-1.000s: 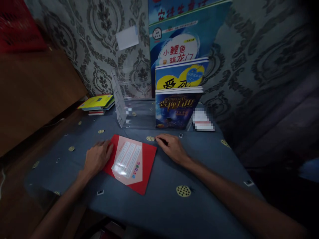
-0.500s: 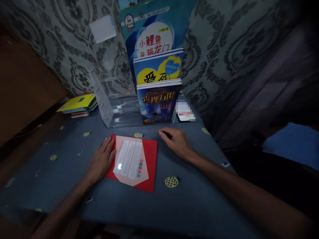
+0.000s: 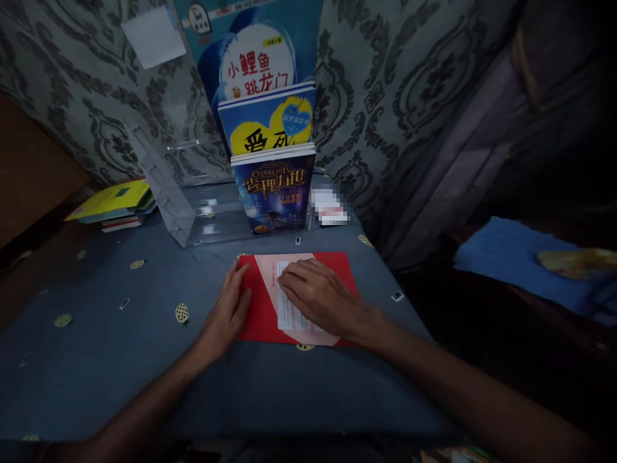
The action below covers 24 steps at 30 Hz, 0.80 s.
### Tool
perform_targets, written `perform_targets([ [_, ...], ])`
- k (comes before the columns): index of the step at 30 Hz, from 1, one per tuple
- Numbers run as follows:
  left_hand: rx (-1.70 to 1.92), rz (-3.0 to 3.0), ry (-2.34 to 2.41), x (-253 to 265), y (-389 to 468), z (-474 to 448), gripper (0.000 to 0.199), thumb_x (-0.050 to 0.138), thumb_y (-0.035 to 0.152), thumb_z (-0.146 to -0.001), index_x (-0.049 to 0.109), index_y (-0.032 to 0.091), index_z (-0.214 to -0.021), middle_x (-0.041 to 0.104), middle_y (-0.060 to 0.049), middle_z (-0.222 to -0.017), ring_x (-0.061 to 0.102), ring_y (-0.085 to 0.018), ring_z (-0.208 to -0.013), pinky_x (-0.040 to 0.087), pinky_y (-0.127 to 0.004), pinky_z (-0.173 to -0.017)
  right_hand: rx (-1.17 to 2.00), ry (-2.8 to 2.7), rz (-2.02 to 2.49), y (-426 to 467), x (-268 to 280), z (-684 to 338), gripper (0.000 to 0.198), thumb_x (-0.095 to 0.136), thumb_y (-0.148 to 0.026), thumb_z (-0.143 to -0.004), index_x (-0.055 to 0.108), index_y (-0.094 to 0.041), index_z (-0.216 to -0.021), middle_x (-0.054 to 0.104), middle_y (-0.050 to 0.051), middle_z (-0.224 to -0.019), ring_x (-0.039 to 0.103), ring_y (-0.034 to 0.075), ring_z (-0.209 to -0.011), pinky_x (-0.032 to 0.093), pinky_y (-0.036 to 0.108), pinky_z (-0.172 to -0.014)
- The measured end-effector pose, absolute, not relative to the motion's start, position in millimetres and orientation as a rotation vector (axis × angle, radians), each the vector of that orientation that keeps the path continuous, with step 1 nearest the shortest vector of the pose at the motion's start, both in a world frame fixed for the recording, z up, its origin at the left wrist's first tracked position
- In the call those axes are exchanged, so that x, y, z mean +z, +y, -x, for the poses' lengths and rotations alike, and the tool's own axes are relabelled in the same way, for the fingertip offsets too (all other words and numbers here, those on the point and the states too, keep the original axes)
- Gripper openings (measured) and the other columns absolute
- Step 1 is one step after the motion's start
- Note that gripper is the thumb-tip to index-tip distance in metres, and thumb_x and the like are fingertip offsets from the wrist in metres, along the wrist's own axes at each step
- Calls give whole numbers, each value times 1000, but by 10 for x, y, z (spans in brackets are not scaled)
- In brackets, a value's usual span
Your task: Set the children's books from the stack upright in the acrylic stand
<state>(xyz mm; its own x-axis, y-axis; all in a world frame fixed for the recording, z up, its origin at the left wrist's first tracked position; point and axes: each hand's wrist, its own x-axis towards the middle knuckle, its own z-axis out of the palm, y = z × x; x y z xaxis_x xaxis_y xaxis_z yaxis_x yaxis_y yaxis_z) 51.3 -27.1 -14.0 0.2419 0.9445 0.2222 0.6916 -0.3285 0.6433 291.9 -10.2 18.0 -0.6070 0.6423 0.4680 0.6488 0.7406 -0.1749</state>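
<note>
wallpaper [image 3: 366, 96] backs the desk [image 3: 120, 360]; left hand [image 3: 224, 318], spread, touches a closed red book [image 3: 254, 302], right hand [image 3: 321, 296] atop, its grip unclear; beyond both, books [image 3: 274, 193] already stand racked.

The bare right hand [image 3: 321, 296], its palm side unseen, covers part of the red-and-pink rectangular book [image 3: 258, 308], whose white text panels [image 3: 284, 315] carry print too small to read. The large teal-and-blue paper-covered book [image 3: 258, 58] is cut off by the top edge, its lower part hidden behind the blue book with a yellow heart [image 3: 267, 128]. Pixelation obscures the white item [image 3: 329, 206] beside the stack; the blue cloth [image 3: 491, 247] is cropped at right.
</note>
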Motion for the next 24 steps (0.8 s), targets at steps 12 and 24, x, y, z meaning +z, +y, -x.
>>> perform_targets([
  [12,809,-2415,1377,-125,-12,-448,45,36,17,-101,44,20,-145,52,-16,-147,50,-26,-138,44,-51,-116,131,-2567,960,-167,-30,-2795,37,49,-33,-105,61,-11,-131,63,17,-142,54,28,-137,42,49,-117],
  [24,575,-2669,1418,14,-35,-558,40,38,22,-101,51,17,-139,63,-17,-127,60,-30,-110,52,-52,-98,308,-2610,936,-94,-52,-3032,46,48,-38,-106,55,-15,-145,54,16,-154,45,24,-147,31,50,-126],
])
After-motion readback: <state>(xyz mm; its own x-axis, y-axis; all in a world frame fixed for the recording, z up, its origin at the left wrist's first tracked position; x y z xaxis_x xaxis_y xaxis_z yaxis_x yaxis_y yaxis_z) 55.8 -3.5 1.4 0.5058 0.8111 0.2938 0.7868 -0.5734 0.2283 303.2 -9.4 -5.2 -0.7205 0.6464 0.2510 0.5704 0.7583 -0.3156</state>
